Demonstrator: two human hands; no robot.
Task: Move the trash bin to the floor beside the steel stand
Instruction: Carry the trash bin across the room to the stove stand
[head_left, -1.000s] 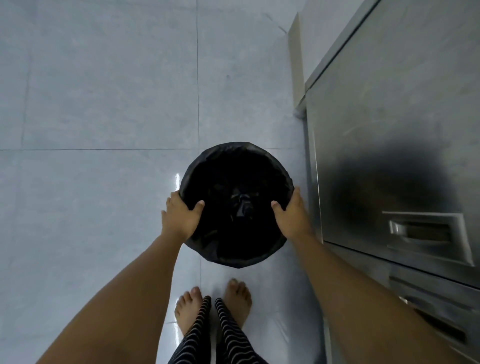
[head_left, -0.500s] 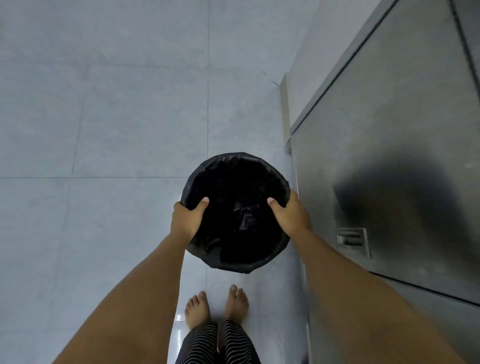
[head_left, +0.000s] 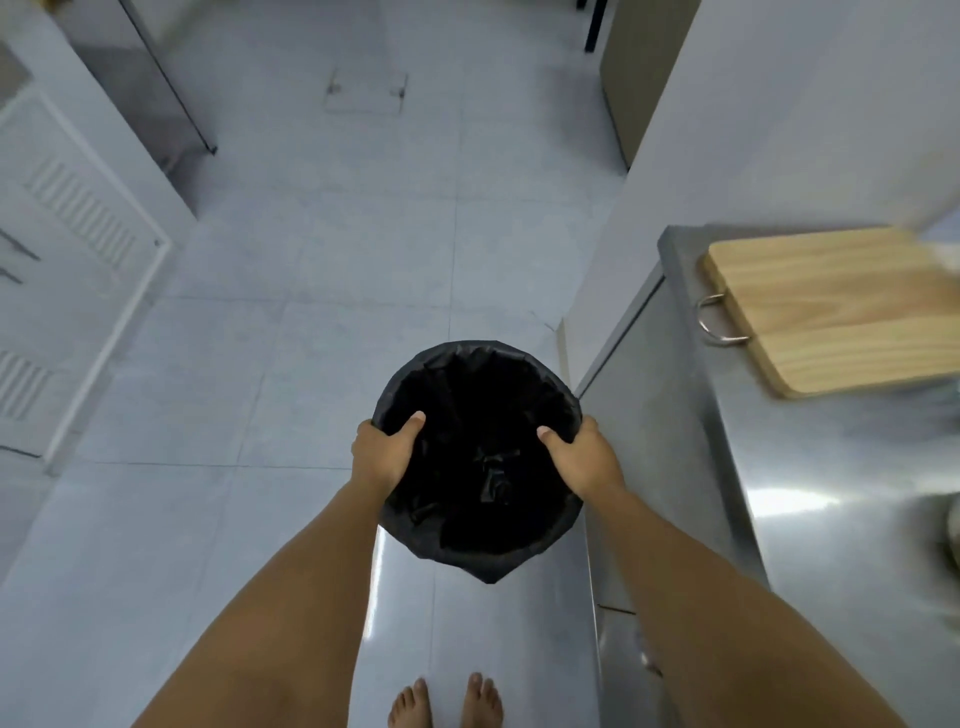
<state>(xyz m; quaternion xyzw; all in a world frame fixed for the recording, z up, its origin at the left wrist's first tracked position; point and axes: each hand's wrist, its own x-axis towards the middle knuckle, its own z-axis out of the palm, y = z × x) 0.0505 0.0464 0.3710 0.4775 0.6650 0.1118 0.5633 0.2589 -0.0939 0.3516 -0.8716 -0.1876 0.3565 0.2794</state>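
Observation:
A round trash bin (head_left: 480, 405) lined with a black bag is in front of me, over the grey tiled floor. My left hand (head_left: 382, 454) grips its left rim, thumb inside the liner. My right hand (head_left: 584, 457) grips the right rim the same way. The bin's right side is close against the front of the steel stand (head_left: 670, 415), which fills the right of the view. Whether the bin's base touches the floor is hidden by the bin itself.
A wooden cutting board (head_left: 841, 306) with a metal loop handle lies on the steel stand's top. A white wall (head_left: 753, 130) runs behind the stand. A white louvred door (head_left: 72, 249) is on the left. My bare feet (head_left: 447, 701) stand on the tiles below the bin.
The view has tilted up and pulled back, so the stand's top, the cutting board and the far floor now show. Both hands still hold the bin's rim, close against the stand.

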